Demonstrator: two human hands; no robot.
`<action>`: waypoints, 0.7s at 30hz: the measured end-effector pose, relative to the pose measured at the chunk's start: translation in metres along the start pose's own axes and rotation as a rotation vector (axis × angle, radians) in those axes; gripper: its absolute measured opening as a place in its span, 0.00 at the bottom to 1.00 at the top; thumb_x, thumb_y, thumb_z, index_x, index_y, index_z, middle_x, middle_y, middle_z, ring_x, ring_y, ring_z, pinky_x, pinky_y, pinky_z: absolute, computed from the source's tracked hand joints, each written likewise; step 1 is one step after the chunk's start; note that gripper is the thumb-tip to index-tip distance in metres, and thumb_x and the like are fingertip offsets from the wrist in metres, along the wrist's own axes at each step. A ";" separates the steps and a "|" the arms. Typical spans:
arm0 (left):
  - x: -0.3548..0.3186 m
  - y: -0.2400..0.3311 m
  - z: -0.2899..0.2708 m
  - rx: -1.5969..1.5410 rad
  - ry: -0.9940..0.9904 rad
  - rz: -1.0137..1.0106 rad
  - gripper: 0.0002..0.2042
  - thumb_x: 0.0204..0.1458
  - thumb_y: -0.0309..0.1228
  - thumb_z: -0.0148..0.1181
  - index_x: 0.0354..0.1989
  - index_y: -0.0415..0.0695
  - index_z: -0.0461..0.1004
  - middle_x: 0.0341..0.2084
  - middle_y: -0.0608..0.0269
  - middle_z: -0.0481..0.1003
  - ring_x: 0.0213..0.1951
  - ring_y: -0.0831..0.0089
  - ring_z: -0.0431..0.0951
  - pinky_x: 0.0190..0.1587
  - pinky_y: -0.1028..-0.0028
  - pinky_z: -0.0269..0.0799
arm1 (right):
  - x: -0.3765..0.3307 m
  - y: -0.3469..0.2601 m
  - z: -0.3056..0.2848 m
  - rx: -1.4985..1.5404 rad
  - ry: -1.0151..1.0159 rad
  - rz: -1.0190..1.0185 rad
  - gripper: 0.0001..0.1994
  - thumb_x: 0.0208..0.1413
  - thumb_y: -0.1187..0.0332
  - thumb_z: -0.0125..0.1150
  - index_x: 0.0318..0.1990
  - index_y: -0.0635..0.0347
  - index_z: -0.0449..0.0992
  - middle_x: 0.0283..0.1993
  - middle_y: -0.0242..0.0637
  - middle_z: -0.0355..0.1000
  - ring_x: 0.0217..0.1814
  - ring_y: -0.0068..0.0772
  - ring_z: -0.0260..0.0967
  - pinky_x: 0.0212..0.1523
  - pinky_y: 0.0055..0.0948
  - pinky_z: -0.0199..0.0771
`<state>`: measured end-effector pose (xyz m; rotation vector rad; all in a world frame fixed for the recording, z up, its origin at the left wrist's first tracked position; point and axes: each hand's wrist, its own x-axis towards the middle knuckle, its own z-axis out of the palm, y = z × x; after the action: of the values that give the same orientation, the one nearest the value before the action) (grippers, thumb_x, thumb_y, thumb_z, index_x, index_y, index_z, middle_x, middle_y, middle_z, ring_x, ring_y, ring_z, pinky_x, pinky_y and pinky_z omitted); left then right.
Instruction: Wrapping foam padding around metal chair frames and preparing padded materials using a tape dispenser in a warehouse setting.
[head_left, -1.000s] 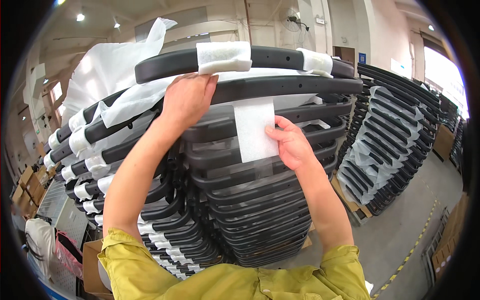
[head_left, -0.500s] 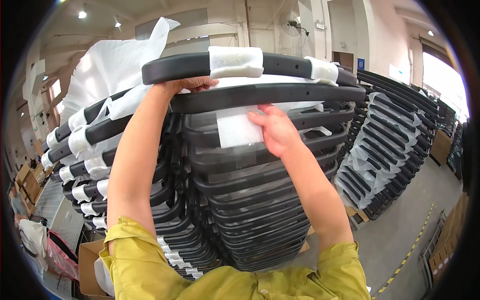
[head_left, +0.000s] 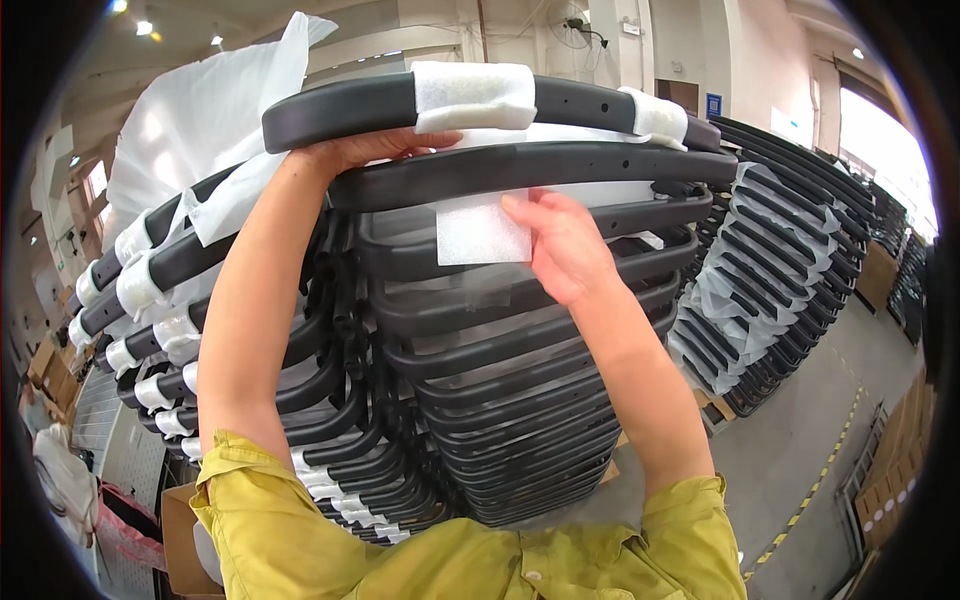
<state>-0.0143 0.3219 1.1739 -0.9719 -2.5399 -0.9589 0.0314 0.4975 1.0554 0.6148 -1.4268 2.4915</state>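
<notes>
My left hand (head_left: pixel 365 150) is under the top black curved frame (head_left: pixel 340 112), bearing it up at its left part. Its fingers point right, partly hidden behind the bar. White foam pads (head_left: pixel 475 97) wrap this frame in two places. Just below lies a second black frame (head_left: pixel 430 178), with a gap between the two. In front of the stack, my right hand (head_left: pixel 568 245) pinches a white foam sheet (head_left: pixel 483 230) by its right edge, thumb in front. The sheet hangs just under the second frame, with what looks like clear tape (head_left: pixel 488 291) below it.
More black frames are stacked beneath (head_left: pixel 500 375). A neighbouring stack with foam-wrapped bars (head_left: pixel 140 285) and thin white sheeting (head_left: pixel 200 130) stands left. Another wrapped stack (head_left: pixel 755 270) is at right, beside a yellow-black floor line (head_left: pixel 800 510). An open cardboard box (head_left: pixel 185 545) sits lower left.
The foam sheet and my right hand have moved slightly up against the stack, and clear tape shows below the sheet. My left hand stays under the top frame. The whole view has shifted a little.
</notes>
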 end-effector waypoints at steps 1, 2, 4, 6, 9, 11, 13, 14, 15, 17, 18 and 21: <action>0.005 -0.012 -0.002 -0.097 -0.007 0.045 0.23 0.35 0.41 0.67 0.41 0.47 0.71 0.33 0.68 0.72 0.32 0.82 0.71 0.37 0.82 0.68 | -0.006 0.008 -0.001 0.010 -0.016 0.048 0.12 0.47 0.74 0.55 0.40 0.67 0.67 0.37 0.39 0.69 0.37 0.30 0.68 0.38 0.28 0.70; 0.000 -0.014 -0.005 -0.092 0.000 0.035 0.23 0.35 0.41 0.67 0.41 0.47 0.71 0.33 0.68 0.72 0.32 0.82 0.71 0.37 0.82 0.68 | -0.014 0.015 0.003 0.015 -0.027 0.055 0.12 0.47 0.74 0.55 0.40 0.67 0.67 0.37 0.39 0.69 0.37 0.30 0.68 0.38 0.28 0.70; 0.000 -0.009 -0.005 0.012 -0.023 0.097 0.24 0.37 0.45 0.65 0.43 0.46 0.70 0.33 0.67 0.72 0.35 0.80 0.71 0.40 0.79 0.66 | -0.027 0.019 0.007 -0.019 0.012 0.138 0.12 0.46 0.72 0.58 0.38 0.65 0.69 0.34 0.38 0.70 0.34 0.29 0.69 0.36 0.27 0.70; -0.004 -0.008 -0.003 0.154 0.054 0.127 0.25 0.38 0.46 0.63 0.43 0.46 0.70 0.34 0.66 0.72 0.36 0.78 0.70 0.42 0.78 0.65 | -0.023 0.024 0.006 -0.023 0.019 0.146 0.12 0.45 0.71 0.59 0.37 0.64 0.69 0.34 0.39 0.70 0.33 0.28 0.69 0.35 0.25 0.70; -0.012 -0.006 -0.006 0.276 0.103 0.105 0.25 0.40 0.49 0.60 0.44 0.46 0.70 0.36 0.65 0.72 0.39 0.75 0.69 0.46 0.76 0.62 | -0.022 0.019 0.009 -0.012 0.036 0.096 0.11 0.45 0.72 0.57 0.37 0.66 0.69 0.34 0.38 0.70 0.32 0.29 0.69 0.36 0.26 0.70; -0.017 -0.001 -0.005 0.225 0.082 0.025 0.21 0.40 0.45 0.60 0.40 0.45 0.72 0.36 0.63 0.72 0.39 0.73 0.69 0.46 0.76 0.61 | -0.019 0.013 0.009 -0.054 0.040 0.069 0.10 0.46 0.73 0.54 0.37 0.67 0.69 0.34 0.39 0.70 0.32 0.29 0.69 0.34 0.26 0.71; -0.017 0.001 -0.003 0.232 0.069 0.049 0.21 0.40 0.45 0.60 0.40 0.44 0.72 0.36 0.63 0.72 0.39 0.73 0.69 0.46 0.76 0.61 | -0.016 0.007 0.005 -0.082 0.057 0.066 0.10 0.46 0.73 0.54 0.38 0.67 0.69 0.34 0.40 0.70 0.32 0.30 0.69 0.33 0.25 0.72; -0.016 0.002 -0.003 0.238 0.057 0.069 0.21 0.40 0.44 0.60 0.39 0.44 0.72 0.36 0.63 0.72 0.38 0.74 0.70 0.45 0.77 0.62 | -0.015 0.005 0.002 -0.110 0.072 0.067 0.10 0.46 0.74 0.53 0.38 0.68 0.68 0.34 0.41 0.70 0.31 0.30 0.69 0.32 0.25 0.73; -0.018 0.005 -0.006 0.244 0.059 0.069 0.21 0.40 0.44 0.60 0.39 0.44 0.72 0.36 0.63 0.72 0.38 0.74 0.70 0.45 0.77 0.62 | -0.013 0.004 0.001 -0.107 0.068 0.064 0.10 0.46 0.74 0.53 0.38 0.68 0.68 0.34 0.41 0.70 0.31 0.30 0.69 0.32 0.25 0.73; -0.020 0.012 -0.012 -0.032 -0.113 -0.005 0.22 0.40 0.44 0.60 0.41 0.44 0.71 0.35 0.64 0.72 0.36 0.75 0.70 0.44 0.78 0.63 | -0.010 0.002 -0.003 -0.115 0.033 0.058 0.11 0.46 0.72 0.55 0.38 0.67 0.68 0.35 0.41 0.70 0.33 0.32 0.70 0.34 0.27 0.74; -0.017 0.011 -0.013 -0.026 -0.113 0.000 0.22 0.40 0.44 0.60 0.41 0.44 0.71 0.35 0.64 0.72 0.36 0.75 0.70 0.44 0.78 0.63 | -0.009 0.001 -0.002 -0.113 0.033 0.052 0.11 0.46 0.72 0.55 0.38 0.67 0.68 0.35 0.41 0.70 0.33 0.32 0.70 0.34 0.27 0.74; -0.006 0.004 -0.013 -0.086 -0.071 0.145 0.28 0.40 0.51 0.59 0.46 0.45 0.68 0.39 0.63 0.71 0.41 0.74 0.70 0.47 0.76 0.62 | -0.008 -0.002 -0.002 -0.123 0.037 0.044 0.11 0.47 0.72 0.55 0.38 0.67 0.68 0.34 0.42 0.70 0.30 0.32 0.71 0.33 0.27 0.74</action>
<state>-0.0070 0.3126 1.1831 -1.2171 -2.4618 -1.0146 0.0389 0.5000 1.0522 0.5158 -1.5819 2.4119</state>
